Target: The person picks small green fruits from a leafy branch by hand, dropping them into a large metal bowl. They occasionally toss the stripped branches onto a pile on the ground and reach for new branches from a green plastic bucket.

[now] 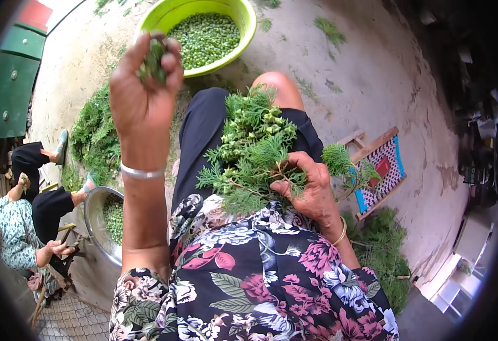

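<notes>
Two hands at work over a lap, stripping evergreen sprigs. Left hand [144, 91], upper left of centre, is raised beside the lime-green plastic basin [248, 23]; its grip is pinched shut on a small clutch of green cones [153, 59], knobbly and matt. Right hand [311, 187], centre right, has its grip pressed closed around the stems of the sprig bunch [251, 148], which rests on the dark-trousered thigh: flat, scaly, feathery foliage with pale angular cones clustered at its upper part. Progress, as judged: the basin at top centre holds a deep, even layer of picked cones [206, 37], so much is done; the bunch in hand carries unpicked cones, and a heap of sprigs [92, 133] lies on the floor at left, with another heap [382, 244] at lower right, though whether those are spent or waiting cannot be told. A dented steel bowl [92, 219], lower left, is also part-filled with green pickings. Other items: silver bangle [141, 172], smooth; gold bangle [341, 232], thin; floral printed blouse [260, 284]; concrete floor [374, 74], rough and stained; low wooden stool [382, 170] with woven chequered seat; another person [10, 233] seated at lower left, hands together.
</notes>
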Motion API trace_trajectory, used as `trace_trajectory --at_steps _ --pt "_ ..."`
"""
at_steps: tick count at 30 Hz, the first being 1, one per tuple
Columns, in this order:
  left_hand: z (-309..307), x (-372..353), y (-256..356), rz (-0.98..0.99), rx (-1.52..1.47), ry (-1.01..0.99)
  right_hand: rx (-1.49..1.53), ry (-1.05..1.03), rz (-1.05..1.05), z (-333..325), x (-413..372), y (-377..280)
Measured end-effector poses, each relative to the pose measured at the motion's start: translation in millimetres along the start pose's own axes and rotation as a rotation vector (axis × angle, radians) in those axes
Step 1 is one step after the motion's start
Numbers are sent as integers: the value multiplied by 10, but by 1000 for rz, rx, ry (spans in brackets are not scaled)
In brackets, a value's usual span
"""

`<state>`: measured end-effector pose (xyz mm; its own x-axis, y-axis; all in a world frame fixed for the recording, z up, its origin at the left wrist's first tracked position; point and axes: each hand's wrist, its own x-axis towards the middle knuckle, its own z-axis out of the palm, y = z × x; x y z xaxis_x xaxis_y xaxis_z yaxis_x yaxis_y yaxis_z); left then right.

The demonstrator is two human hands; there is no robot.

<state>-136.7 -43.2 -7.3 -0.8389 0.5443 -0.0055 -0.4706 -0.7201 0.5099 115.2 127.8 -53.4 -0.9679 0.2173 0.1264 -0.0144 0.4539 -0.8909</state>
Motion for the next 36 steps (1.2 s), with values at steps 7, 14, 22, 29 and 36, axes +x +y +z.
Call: trace_trajectory --at_steps 7,14,22,29,36 --pt "-464 1134 103 876 1789 185 257 144 175 31 -16 25" --pt "-240 159 -383 326 1353 227 796 325 262 7 -128 238" --pt "-362 -856 -997 -527 1361 -54 916 272 235 -33 -121 211" --pt "-352 -1019 -1181 -750 540 418 758 195 144 -73 -67 68" --pt "-406 -882 -1223 -655 -112 283 895 239 -1 -135 -69 -101"
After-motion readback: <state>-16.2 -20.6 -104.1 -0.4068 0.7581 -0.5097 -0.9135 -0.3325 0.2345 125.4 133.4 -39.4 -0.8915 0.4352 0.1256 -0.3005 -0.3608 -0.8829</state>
